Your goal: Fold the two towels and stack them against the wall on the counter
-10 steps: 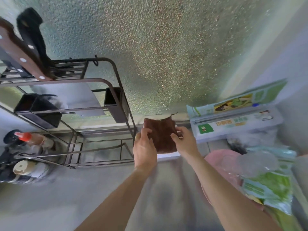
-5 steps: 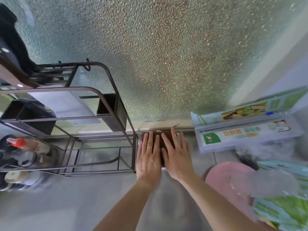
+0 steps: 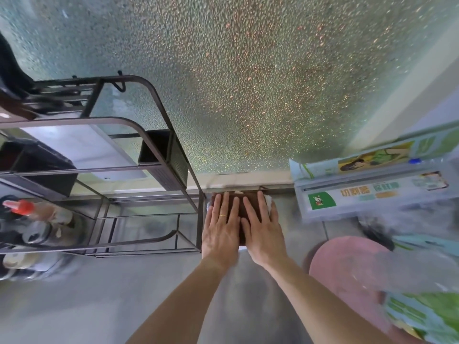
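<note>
A folded brown towel (image 3: 240, 209) lies on the grey counter (image 3: 124, 294), right up against the base of the frosted-glass wall (image 3: 248, 83). Under it a white towel (image 3: 269, 201) shows only as a thin edge at the right and front. My left hand (image 3: 219, 232) and my right hand (image 3: 263, 230) rest flat on the brown towel, side by side with fingers spread and pointing at the wall. Both palms press down and hide most of the stack.
A dark metal dish rack (image 3: 149, 194) stands close on the left, its corner post beside my left hand. A boxed wrap cutter (image 3: 372, 194) lies to the right against the wall. A pink round item (image 3: 347, 269) and a green packet (image 3: 427, 316) sit front right. Bottles (image 3: 22, 219) stand far left.
A second ago both hands held the brown towel up in the air. They lowered it onto the white towel by the wall and now lie flat on top of it.
</note>
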The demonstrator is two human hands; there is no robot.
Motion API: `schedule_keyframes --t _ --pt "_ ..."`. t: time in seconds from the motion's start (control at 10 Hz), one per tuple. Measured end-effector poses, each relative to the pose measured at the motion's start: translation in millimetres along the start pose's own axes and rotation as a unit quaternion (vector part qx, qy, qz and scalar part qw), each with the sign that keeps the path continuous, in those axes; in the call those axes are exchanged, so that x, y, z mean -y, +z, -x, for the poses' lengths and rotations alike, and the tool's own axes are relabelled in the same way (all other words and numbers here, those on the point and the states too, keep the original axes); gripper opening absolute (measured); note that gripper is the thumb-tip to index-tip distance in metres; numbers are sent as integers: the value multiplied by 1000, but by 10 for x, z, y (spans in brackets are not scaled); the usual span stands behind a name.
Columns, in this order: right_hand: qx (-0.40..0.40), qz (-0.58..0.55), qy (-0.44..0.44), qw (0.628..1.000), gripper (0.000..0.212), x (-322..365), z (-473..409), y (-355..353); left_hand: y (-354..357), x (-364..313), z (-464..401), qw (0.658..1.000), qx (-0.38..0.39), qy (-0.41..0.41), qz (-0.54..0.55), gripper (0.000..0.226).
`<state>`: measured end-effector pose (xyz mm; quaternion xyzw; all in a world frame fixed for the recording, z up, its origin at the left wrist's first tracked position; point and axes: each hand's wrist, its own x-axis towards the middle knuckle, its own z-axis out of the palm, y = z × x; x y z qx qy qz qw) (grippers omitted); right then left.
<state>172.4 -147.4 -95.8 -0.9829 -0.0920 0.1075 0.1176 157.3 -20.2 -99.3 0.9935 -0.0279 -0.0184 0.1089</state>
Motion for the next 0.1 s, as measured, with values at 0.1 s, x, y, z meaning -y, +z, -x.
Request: schedule_keyframes --t 0.1 --pt "-44 -39 18 998 54 49 116 -155 -163 -96 45 1000 -24 -9 16 73"
